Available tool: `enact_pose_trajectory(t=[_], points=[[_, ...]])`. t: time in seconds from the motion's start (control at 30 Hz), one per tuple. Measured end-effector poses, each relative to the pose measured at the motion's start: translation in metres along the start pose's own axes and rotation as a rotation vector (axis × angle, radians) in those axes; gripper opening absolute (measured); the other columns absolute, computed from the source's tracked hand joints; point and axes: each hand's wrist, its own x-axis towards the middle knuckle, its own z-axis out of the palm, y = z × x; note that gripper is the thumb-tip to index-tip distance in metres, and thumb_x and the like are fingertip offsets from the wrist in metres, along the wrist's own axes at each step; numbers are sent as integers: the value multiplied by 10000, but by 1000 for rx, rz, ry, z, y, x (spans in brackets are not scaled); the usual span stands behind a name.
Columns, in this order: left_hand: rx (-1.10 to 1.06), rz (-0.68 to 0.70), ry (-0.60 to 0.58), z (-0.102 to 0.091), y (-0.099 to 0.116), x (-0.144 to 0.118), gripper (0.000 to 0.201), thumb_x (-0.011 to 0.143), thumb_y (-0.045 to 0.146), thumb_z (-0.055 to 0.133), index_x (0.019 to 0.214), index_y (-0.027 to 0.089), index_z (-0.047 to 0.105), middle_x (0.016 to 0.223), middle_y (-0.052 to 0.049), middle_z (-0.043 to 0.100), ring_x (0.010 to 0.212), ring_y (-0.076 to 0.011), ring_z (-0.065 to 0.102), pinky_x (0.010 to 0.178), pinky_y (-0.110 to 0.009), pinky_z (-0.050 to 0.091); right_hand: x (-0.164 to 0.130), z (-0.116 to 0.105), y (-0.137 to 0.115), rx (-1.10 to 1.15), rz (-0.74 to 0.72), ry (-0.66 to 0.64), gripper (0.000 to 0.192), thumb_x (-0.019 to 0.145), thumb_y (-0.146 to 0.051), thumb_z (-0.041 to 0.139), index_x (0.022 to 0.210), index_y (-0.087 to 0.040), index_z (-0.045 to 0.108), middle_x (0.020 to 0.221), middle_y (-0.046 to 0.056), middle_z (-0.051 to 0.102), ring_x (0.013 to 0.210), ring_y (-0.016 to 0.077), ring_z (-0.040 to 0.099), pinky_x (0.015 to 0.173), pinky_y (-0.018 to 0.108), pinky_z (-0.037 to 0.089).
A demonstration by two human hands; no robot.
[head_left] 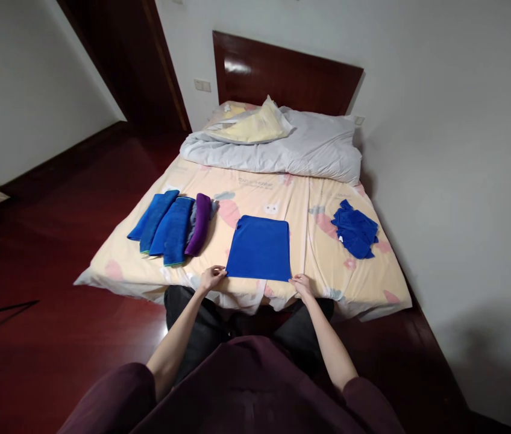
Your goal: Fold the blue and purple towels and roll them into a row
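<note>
At bed [364, 283] edge, both hands pinch cloth [259, 248] near corners: left hand [211, 278], right hand [301, 284]. Keep corners level, pull taut, fold square.

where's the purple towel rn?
Head view, left part of the bed: the purple towel lies folded at the right end of the row of blue towels, left of the flat blue cloth at the hands.

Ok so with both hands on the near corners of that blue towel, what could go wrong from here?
The blue towel lies close to the near edge of the bed; a pull from the left hand or right hand might slide it off. The bedsheet looks wrinkled, so folds may come out uneven.
</note>
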Motion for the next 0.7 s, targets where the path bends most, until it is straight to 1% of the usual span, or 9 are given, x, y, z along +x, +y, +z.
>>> enact_pose_trajectory(t=[0.13, 0.2, 0.27, 0.37, 0.5, 0.6, 0.7], points=[[-9, 10, -47, -1, 3, 1, 448, 719, 511, 697, 1044, 203, 714, 893, -79, 796, 943, -280, 751, 830, -321, 547, -3, 2, -7, 29, 1, -27, 474, 513, -458, 859, 787, -213, 560, 747, 33, 711, 570, 130, 565, 447, 198, 377], [11, 13, -54, -4, 6, 0, 409, 692, 488, 713, 986, 204, 723, 894, -82, 796, 952, -283, 751, 831, -319, 545, -3, 3, -9, 42, 0, -37, 490, 496, -455, 875, 774, -210, 554, 722, 24, 698, 558, 123, 556, 439, 192, 367], [23, 20, -74, -9, 5, -3, 362, 664, 479, 732, 909, 213, 727, 882, -76, 795, 962, -288, 750, 835, -316, 542, -6, 0, -7, 38, 6, -43, 501, 473, -455, 888, 740, -209, 543, 665, 1, 665, 508, 105, 515, 419, 191, 344], [11, 34, -144, -19, -4, -12, 362, 612, 516, 766, 822, 224, 723, 867, -65, 796, 964, -301, 750, 826, -316, 538, -14, -9, 3, 40, 18, -87, 526, 443, -464, 900, 709, -208, 525, 612, -30, 616, 452, 77, 447, 403, 192, 321], [-24, 31, -245, -24, -17, -22, 414, 569, 567, 783, 793, 223, 735, 859, -65, 797, 961, -317, 748, 837, -331, 535, -24, -16, 15, 53, 23, -187, 565, 418, -496, 907, 703, -209, 513, 573, -54, 553, 453, 63, 393, 410, 190, 270], [-9, 6, -245, -23, -15, -17, 416, 568, 582, 784, 774, 223, 752, 848, -65, 794, 954, -321, 745, 835, -334, 533, -21, -14, 13, 58, 53, -206, 568, 429, -518, 890, 722, -219, 506, 560, -74, 513, 450, 55, 348, 417, 197, 245], [-36, -36, -187, -20, -4, -1, 457, 555, 605, 799, 780, 209, 771, 861, -77, 792, 967, -317, 736, 821, -319, 535, -7, -9, 4, 59, 76, -200, 536, 469, -512, 862, 745, -227, 502, 558, -86, 496, 442, 51, 316, 419, 200, 236]])
